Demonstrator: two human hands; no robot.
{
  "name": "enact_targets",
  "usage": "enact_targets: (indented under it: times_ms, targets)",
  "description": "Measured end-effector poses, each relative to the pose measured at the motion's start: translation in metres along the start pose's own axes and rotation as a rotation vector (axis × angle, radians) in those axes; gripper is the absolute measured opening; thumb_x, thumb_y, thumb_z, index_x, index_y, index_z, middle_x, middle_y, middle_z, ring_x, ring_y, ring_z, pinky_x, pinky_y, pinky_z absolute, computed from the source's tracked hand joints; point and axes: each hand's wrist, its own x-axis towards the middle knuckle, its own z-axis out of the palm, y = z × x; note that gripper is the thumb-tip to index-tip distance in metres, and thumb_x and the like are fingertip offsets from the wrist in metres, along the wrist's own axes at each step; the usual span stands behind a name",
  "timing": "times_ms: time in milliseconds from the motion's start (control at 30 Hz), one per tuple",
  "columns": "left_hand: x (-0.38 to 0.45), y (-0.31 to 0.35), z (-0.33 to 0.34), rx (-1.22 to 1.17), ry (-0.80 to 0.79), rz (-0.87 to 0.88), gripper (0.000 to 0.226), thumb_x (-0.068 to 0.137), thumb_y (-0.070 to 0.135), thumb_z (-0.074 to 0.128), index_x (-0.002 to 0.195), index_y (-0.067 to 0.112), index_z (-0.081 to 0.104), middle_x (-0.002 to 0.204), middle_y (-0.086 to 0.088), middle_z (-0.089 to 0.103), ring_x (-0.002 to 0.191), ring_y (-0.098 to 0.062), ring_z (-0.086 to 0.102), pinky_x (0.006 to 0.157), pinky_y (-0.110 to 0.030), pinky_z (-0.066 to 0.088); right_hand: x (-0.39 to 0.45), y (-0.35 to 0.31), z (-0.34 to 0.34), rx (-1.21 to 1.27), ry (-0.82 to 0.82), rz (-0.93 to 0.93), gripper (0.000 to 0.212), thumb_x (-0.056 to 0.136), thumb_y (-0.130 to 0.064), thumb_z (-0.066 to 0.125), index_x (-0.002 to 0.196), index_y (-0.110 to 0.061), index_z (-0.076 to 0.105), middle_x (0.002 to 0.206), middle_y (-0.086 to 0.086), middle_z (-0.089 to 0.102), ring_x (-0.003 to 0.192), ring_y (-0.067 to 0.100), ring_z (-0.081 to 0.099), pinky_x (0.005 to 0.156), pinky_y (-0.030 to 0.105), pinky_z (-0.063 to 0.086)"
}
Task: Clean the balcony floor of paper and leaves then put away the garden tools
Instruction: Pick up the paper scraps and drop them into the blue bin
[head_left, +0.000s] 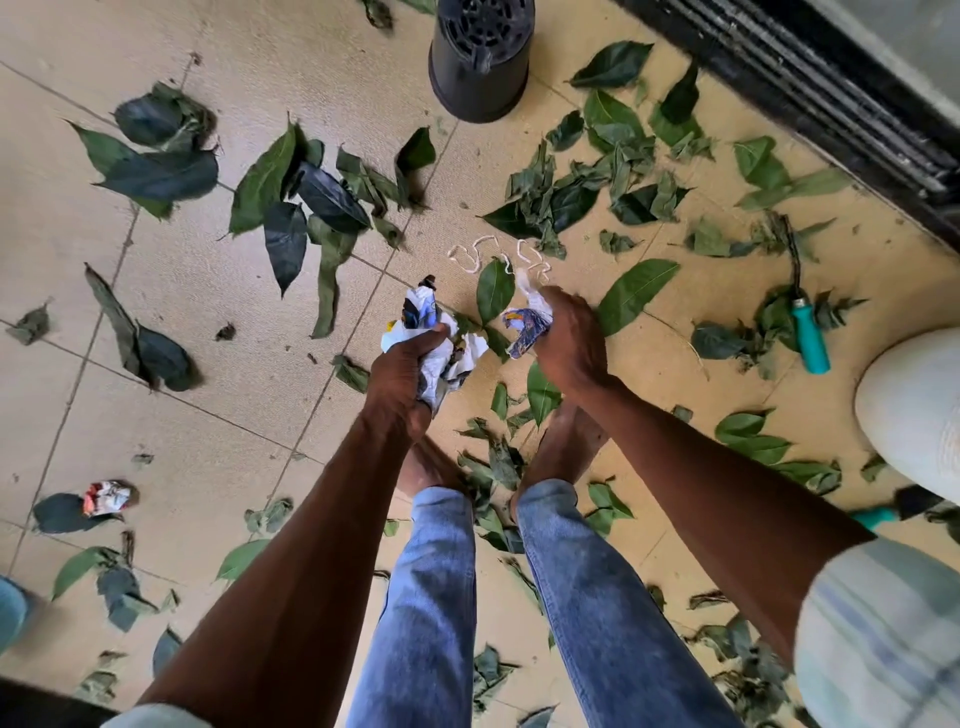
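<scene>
My left hand (400, 371) grips a bunch of crumpled printed paper (447, 338) above the tiled floor. My right hand (569, 338) pinches another crumpled paper scrap (524, 325) with blue print, low over the floor beside a green leaf (494, 290). Thin white paper strips (475, 254) lie just beyond both hands. Another crumpled paper ball (106, 498) lies at the lower left. Green leaves (311, 202) are strewn all over the floor. A garden tool with a teal handle (810, 338) lies among leaves at the right; a second teal handle (875, 517) shows lower right.
A black plastic pot (480, 60) stands upside down at the top centre. A dark sliding-door track (831, 104) runs along the top right. A white rounded object (914, 410) sits at the right edge. My bare feet (566, 441) stand among leaves below my hands.
</scene>
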Motion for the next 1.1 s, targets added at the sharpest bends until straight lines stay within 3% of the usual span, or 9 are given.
enact_targets:
  times_ms: [167, 267, 333, 433, 533, 733, 833, 933, 1100]
  targets:
    - [-0.010, 0.010, 0.003, -0.019, -0.034, -0.010, 0.026, 0.095, -0.002, 0.049, 0.079, 0.006, 0.069, 0.083, -0.018, 0.070, 0.081, -0.035, 0.070, 0.065, -0.031, 0.058, 0.028, -0.012, -0.020, -0.296, -0.116, -0.236, 0.044, 0.081, 0.005, 0.061, 0.121, -0.013, 0.066, 0.139, 0.012, 0.043, 0.121, 0.028, 0.043, 0.100, 0.040, 0.042]
    - [-0.005, 0.011, -0.002, -0.012, -0.046, 0.005, 0.015, 0.095, -0.002, 0.049, 0.091, 0.005, 0.061, 0.084, -0.017, 0.069, 0.085, -0.036, 0.067, 0.065, -0.030, 0.057, 0.045, -0.014, -0.018, -0.435, -0.233, -0.354, 0.039, 0.080, 0.000, 0.065, 0.114, -0.016, 0.070, 0.159, 0.008, 0.014, 0.140, 0.031, 0.021, 0.110, 0.046, 0.034]
    - [-0.002, 0.011, -0.007, -0.032, -0.053, 0.015, 0.015, 0.094, -0.004, 0.048, 0.091, 0.005, 0.059, 0.083, -0.015, 0.067, 0.083, -0.036, 0.068, 0.063, -0.029, 0.059, 0.051, -0.012, -0.011, -0.463, -0.291, -0.375, 0.038, 0.080, 0.002, 0.064, 0.113, -0.016, 0.069, 0.161, 0.007, 0.008, 0.145, 0.032, 0.014, 0.113, 0.046, 0.031]
    - [-0.002, 0.008, -0.012, -0.050, -0.056, 0.016, 0.018, 0.095, -0.005, 0.046, 0.086, 0.004, 0.059, 0.080, -0.014, 0.065, 0.076, -0.037, 0.070, 0.061, -0.030, 0.059, 0.047, -0.005, 0.003, -0.423, -0.237, -0.376, 0.037, 0.083, 0.005, 0.057, 0.116, -0.008, 0.067, 0.154, 0.011, 0.027, 0.140, 0.032, 0.024, 0.111, 0.042, 0.034]
    - [-0.005, 0.005, -0.016, -0.087, -0.036, -0.007, 0.019, 0.095, -0.004, 0.046, 0.086, 0.005, 0.060, 0.090, -0.016, 0.061, 0.076, -0.036, 0.071, 0.062, -0.029, 0.059, 0.034, 0.003, 0.010, -0.339, -0.254, -0.340, 0.040, 0.086, 0.006, 0.052, 0.124, -0.004, 0.061, 0.130, 0.014, 0.055, 0.124, 0.028, 0.043, 0.106, 0.034, 0.036]
    - [-0.035, 0.012, -0.006, -0.053, -0.053, 0.034, 0.007, 0.094, -0.001, 0.048, 0.098, -0.002, 0.054, 0.115, -0.034, 0.047, 0.075, -0.034, 0.072, 0.063, -0.029, 0.059, -0.013, -0.008, -0.022, 0.006, -0.077, -0.038, 0.047, 0.076, 0.015, 0.063, 0.121, 0.000, 0.064, 0.115, 0.016, 0.067, 0.106, 0.026, 0.061, 0.089, 0.024, 0.047]
    - [-0.072, 0.022, 0.010, -0.066, -0.023, 0.045, 0.005, 0.089, -0.001, 0.054, 0.094, -0.001, 0.055, 0.103, -0.028, 0.052, 0.081, -0.037, 0.069, 0.061, -0.030, 0.057, -0.046, -0.038, -0.072, 0.139, -0.003, 0.054, 0.045, 0.076, 0.014, 0.059, 0.118, -0.001, 0.066, 0.114, 0.014, 0.068, 0.104, 0.026, 0.064, 0.084, 0.017, 0.043]
    - [-0.126, 0.033, 0.031, -0.066, 0.091, 0.009, 0.007, 0.087, 0.003, 0.062, 0.084, 0.009, 0.063, 0.083, -0.012, 0.062, 0.106, -0.048, 0.060, 0.058, -0.029, 0.055, -0.078, -0.074, -0.135, 0.248, 0.024, 0.171, 0.044, 0.075, 0.012, 0.055, 0.113, -0.004, 0.070, 0.107, 0.014, 0.071, 0.096, 0.028, 0.065, 0.075, 0.021, 0.041]
    - [-0.249, 0.069, 0.079, -0.059, 0.152, -0.029, 0.020, 0.074, 0.011, 0.073, 0.092, 0.009, 0.063, 0.095, -0.015, 0.062, 0.102, -0.037, 0.061, 0.056, -0.026, 0.053, -0.130, -0.136, -0.252, 0.386, 0.004, 0.303, 0.021, 0.076, -0.006, 0.070, 0.096, -0.005, 0.074, 0.090, 0.015, 0.072, 0.078, 0.029, 0.063, 0.052, 0.022, 0.027]
